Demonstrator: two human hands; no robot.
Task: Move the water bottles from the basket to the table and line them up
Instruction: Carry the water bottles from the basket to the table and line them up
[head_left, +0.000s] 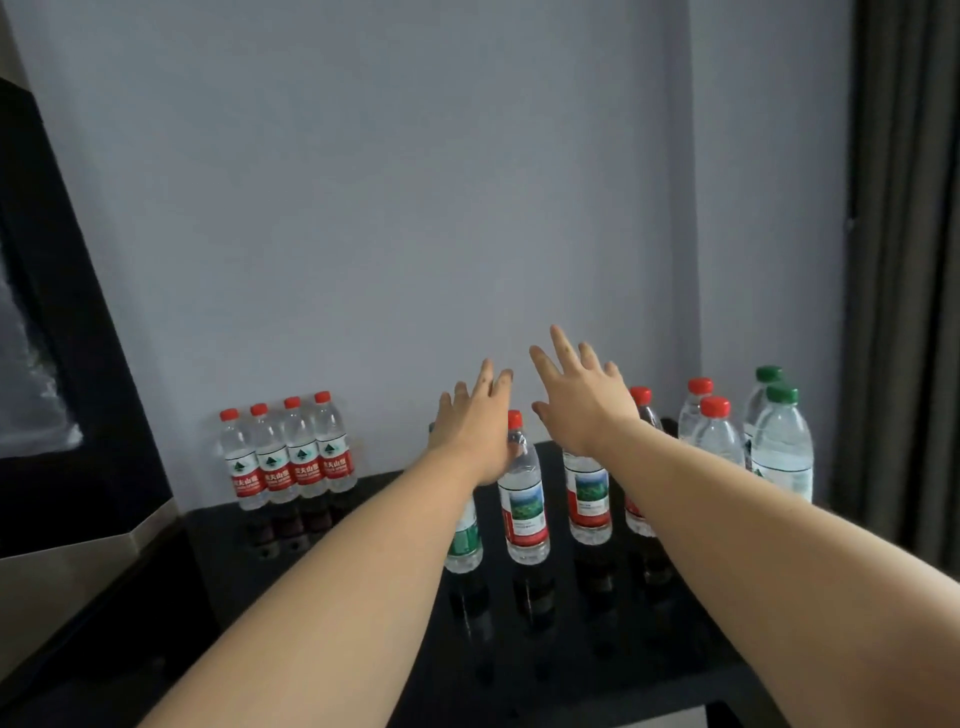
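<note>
Black glossy table (571, 665) is carrying the water bottles (523, 501) upright: a middle row, others far left and right; no basket is showing. Left hand (475, 415) and right hand (582, 400) are hovering over the row, fingers spread, holding nothing. A dipping wrist could be knocking close-standing neighbours over.

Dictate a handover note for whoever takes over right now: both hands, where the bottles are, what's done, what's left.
Left hand: open, holding nothing, over the middle row.
Right hand: open, empty, beside it.
Done: four red-label bottles lined up by the wall on the black table; the middle row of four stands looser.
To do: the cluster at the right, red and green caps. The basket is out of sight, so I cannot tell whether they are still in it.
</note>
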